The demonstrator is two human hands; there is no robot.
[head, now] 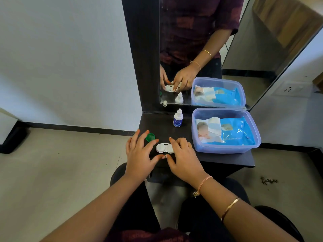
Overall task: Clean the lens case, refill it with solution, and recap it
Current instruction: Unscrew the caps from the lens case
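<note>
A white lens case (163, 147) lies flat on the dark shelf (218, 158), between my two hands. A green cap (150, 137) rests on the shelf just left of the case, by the fingertips of my left hand (139, 154). That hand hovers with its fingers spread and holds nothing. My right hand (183, 156) covers the case's right end, fingers curled over it; what lies under them is hidden. A small white solution bottle (178, 118) with a blue label stands upright farther back, its cap on.
A clear plastic tub (225, 149) holding a blue pack of wet wipes (232, 131) sits on the right of the shelf. A mirror (201, 49) rises behind. The shelf's front edge is close to my knees; floor lies left.
</note>
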